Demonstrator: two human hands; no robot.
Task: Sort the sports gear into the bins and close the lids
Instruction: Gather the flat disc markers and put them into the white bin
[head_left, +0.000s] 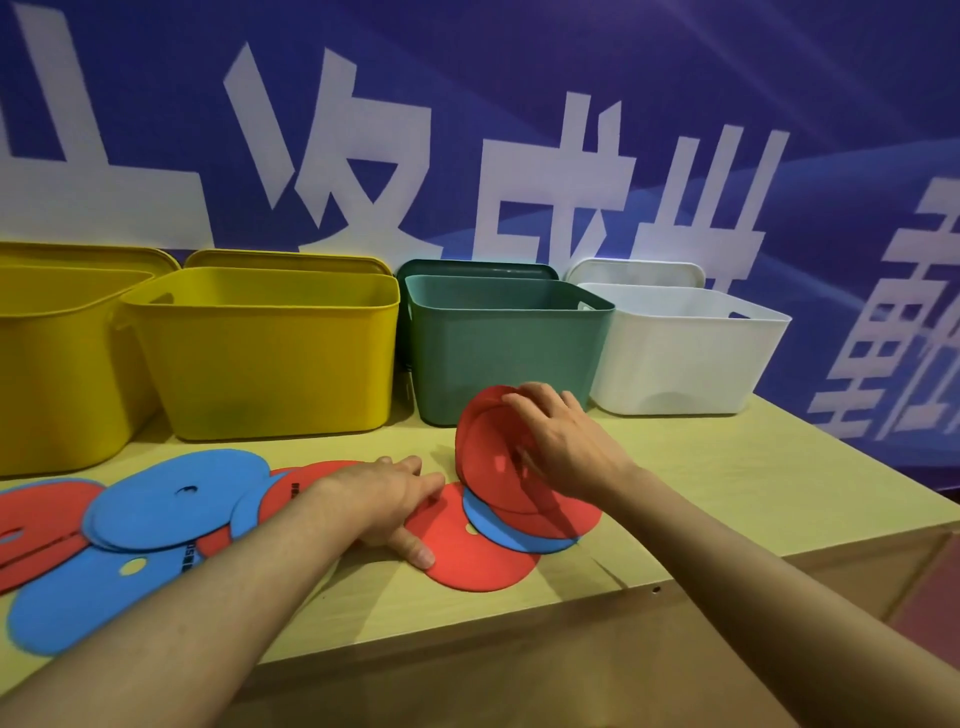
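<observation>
Flat red and blue discs with small centre holes lie spread over the wooden table (727, 493). My right hand (561, 447) grips a red disc (485, 452) tilted up on edge in front of the green bin (498, 353). Under it lie another red disc (550, 514) and a blue disc (498, 530). My left hand (387, 501) presses flat on a red disc (467, 561) near the front edge. Along the back stand two yellow bins (260, 353), the green bin and a white bin (675, 358), all without lids on.
Lids stand upright behind each bin against the blue banner wall: yellow (291, 260), green (472, 267), white (634, 270). More blue discs (171, 499) and red discs (36, 525) overlap at the left. The table's front edge runs diagonally at the lower right.
</observation>
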